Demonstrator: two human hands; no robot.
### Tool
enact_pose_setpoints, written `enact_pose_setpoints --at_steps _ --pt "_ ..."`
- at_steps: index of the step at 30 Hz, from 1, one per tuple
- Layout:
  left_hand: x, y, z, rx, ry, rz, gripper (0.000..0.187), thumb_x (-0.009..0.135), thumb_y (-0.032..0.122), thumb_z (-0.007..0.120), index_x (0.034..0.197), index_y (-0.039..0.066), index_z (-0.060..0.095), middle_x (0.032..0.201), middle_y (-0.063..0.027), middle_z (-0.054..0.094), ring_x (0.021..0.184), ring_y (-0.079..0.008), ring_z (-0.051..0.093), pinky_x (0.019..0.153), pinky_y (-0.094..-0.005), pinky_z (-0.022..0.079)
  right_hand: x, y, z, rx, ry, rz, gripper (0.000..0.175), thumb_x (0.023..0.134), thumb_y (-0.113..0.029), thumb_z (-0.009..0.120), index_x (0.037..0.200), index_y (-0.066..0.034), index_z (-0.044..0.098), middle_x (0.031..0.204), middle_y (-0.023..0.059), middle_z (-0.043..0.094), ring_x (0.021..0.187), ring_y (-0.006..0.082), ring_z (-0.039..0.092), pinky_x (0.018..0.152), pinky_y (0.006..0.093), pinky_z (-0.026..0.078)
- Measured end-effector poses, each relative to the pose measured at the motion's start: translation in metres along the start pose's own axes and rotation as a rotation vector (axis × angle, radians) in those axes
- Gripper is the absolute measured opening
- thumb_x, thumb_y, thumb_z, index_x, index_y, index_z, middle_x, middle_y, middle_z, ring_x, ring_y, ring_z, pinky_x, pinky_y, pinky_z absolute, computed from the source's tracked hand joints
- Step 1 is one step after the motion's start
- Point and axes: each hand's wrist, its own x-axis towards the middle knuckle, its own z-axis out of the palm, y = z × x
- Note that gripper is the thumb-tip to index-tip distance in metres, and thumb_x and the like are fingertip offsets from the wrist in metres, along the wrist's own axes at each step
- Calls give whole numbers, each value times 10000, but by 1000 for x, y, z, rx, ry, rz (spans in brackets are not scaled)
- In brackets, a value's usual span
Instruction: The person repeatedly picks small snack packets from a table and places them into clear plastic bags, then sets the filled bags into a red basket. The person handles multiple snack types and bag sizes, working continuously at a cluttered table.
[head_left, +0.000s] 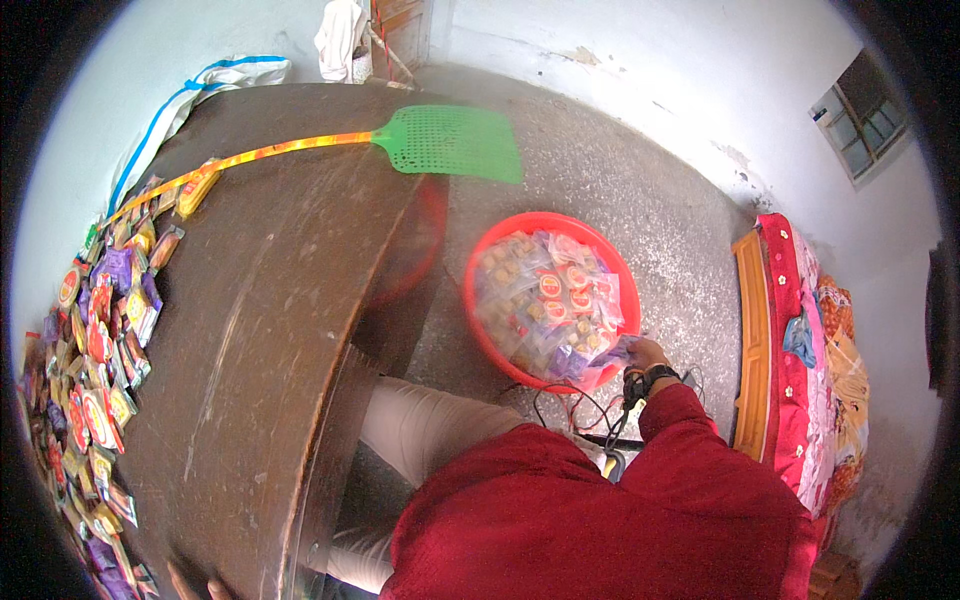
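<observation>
My right hand (646, 354), with a dark band at the wrist, reaches down to the rim of a red plastic tub (634, 300). Its fingers grip a clear plastic packet (619, 349) with a purplish tint. Inside the tub lie many clear packets (574, 281), some with red-and-yellow round prints, others with small brownish pieces. Only the fingertips of my left hand (199, 586) show, slightly apart on the brown wooden table (247, 300) at the bottom edge. The rest of that hand is cut off. Nearest to it is a heap of small wrapped packets (97, 405) along the table's left side.
A green fly swatter (450, 142) with a yellow-orange handle reaches over the table's far part. Black cables (592, 405) run between tub and lap. To the right is a wooden-sided bed (750, 345) with red bedding. A white sack (161, 139) lines the wall.
</observation>
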Motion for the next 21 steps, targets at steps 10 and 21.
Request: enact_pose_setpoints --at_steps 10,21 --pt "-2 -6 -1 -50 -34 -100 691 1033 503 488 1411 -75 504 1422 -285 534 1322 -427 516 1140 -500 388 49 -59 -98 1895 126 780 237 930 -164 637 1110 -14 675 908 60 706 798 258 703 700 396 549" --pt "-7 -17 1 49 -52 -74 689 1045 516 419 1386 -74 524 1440 -282 510 1340 -432 484 1157 -508 369 35 -98 -51 1834 -202 671 280 897 -175 632 1101 12 589 974 182 609 814 371 652 700 510 541"
